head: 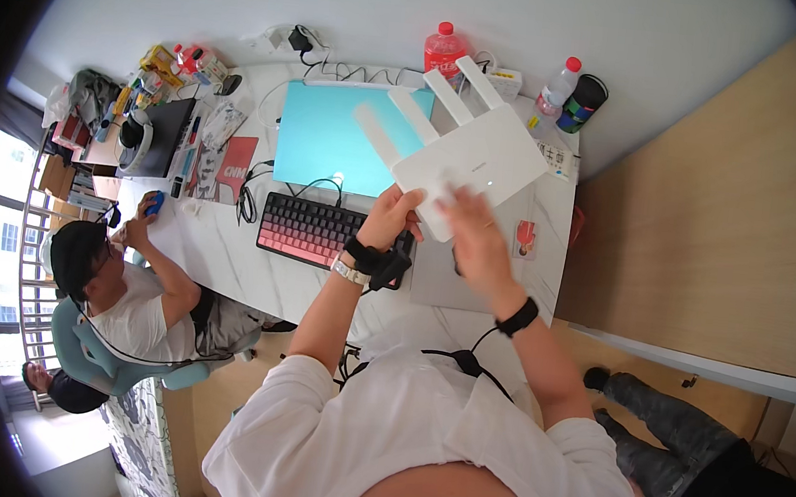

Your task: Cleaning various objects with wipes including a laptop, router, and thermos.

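Observation:
A white Wi-Fi router (497, 147) with several flat antennas is held up at a tilt above the desk. My left hand (394, 214) grips its lower left corner, thumb on top. My right hand (473, 234), blurred by motion, is over the router's near edge with fingers apart; whether it touches the casing is unclear. Behind the router lies a flat turquoise panel (337, 135), partly covered by the antennas. A black-to-pink keyboard (302, 232) is left of my left wrist. Below my right hand is a flat grey slab (438, 281), partly hidden.
Along the wall stand a red drink bottle (444, 52), a clear bottle (557, 88) and a black cylinder (584, 102). Black cables (248, 198) lie left of the keyboard. A seated person (128, 287) holds a blue mouse (154, 203) at left. Another person's legs (661, 425) show at right.

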Motion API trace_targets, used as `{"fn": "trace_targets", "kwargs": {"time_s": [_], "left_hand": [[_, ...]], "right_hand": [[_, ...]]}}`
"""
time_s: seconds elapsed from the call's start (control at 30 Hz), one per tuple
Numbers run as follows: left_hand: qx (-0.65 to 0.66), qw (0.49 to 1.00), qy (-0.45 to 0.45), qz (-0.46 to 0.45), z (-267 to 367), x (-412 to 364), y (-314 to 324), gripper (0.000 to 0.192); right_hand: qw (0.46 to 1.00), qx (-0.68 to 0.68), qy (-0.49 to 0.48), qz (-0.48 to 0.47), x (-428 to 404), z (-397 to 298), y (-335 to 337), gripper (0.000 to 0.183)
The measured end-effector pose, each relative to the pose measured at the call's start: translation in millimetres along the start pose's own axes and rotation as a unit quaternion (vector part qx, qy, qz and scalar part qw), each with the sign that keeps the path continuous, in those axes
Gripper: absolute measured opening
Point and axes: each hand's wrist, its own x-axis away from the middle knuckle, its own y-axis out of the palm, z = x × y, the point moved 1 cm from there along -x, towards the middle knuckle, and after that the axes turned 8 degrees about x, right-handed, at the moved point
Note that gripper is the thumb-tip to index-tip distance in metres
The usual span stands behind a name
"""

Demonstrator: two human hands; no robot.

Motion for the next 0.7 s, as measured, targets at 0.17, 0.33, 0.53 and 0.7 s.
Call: {"fn": "trace_targets", "kwargs": {"time_s": [0.17,0.33,0.53,0.7], "left_hand": [[0.08,0.996,0.041,0.025,-5.3,13.7,16.0,0.026],[0.057,0.998,0.03,0.005,-5.3,22.4,10.0,0.026],[0.083,0.996,0.035,0.003,-16.1,27.1,22.6,0.026],[0.106,0.993,0.049,0.01,-12.4,35.9,19.6,0.028]], "right_hand": [[0.996,0.053,-0.058,-0.044,-2.2,-2.5,-24.4,0.037],[0.985,0.099,0.118,0.073,-25.6,68.0,-68.0,0.03],[0.999,0.046,0.012,-0.002,-3.2,-2.6,-27.1,0.033],[0.996,0.004,-0.08,-0.049,-0.5,-26.0,-23.8,0.037]]}}
